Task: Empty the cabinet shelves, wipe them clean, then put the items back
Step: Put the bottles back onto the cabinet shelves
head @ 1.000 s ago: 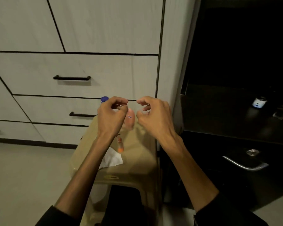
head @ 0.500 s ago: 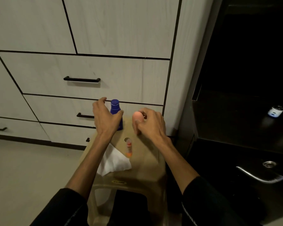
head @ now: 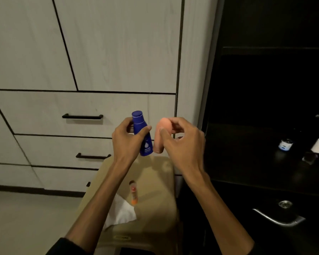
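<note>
Hands are lifting two items above a tan stool: the left hand is gripping a blue bottle upright, while the right hand is pinching a peach bottle just beside it. An orange-capped tube and white cloth are lying on the stool.

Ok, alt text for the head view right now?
Left hand grips a blue bottle and right hand pinches a peach tube above a tan stool holding a white cloth, beside a dark open cabinet.
</note>
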